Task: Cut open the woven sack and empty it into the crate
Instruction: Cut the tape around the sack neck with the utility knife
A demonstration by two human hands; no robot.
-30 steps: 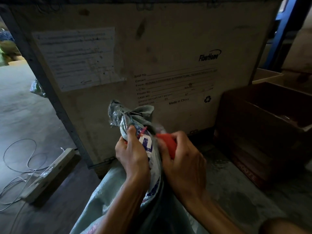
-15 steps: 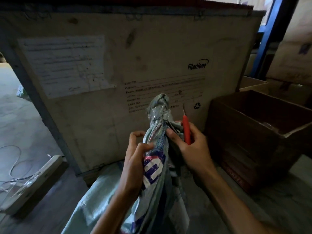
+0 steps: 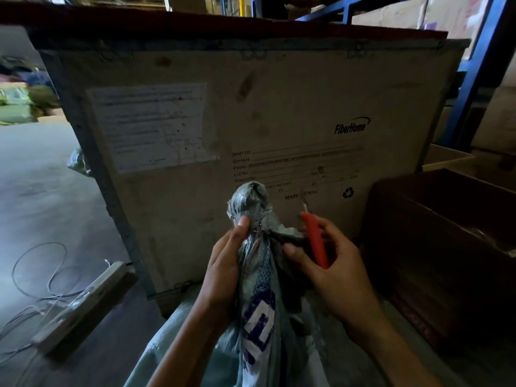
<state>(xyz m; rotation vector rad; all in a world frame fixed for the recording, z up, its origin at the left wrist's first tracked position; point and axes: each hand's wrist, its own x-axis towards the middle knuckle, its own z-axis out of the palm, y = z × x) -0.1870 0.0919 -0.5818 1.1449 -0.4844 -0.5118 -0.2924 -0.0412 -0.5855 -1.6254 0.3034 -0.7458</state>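
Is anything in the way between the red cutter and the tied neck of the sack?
Nothing visible. The red cutter in the right hand sits just right of the sack's tied neck, with open space between them. The left hand grips below the knot.

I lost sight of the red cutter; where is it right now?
The red cutter sits in the right hand, blade tip up, just right of the sack's bunched neck that the left hand grips.

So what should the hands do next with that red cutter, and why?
Probably bring the red cutter in the right hand across to the tied neck of the sack and slice just under the knot. The left hand grips the neck upright, the sack looks tied shut, and the blade points up beside it, not touching.
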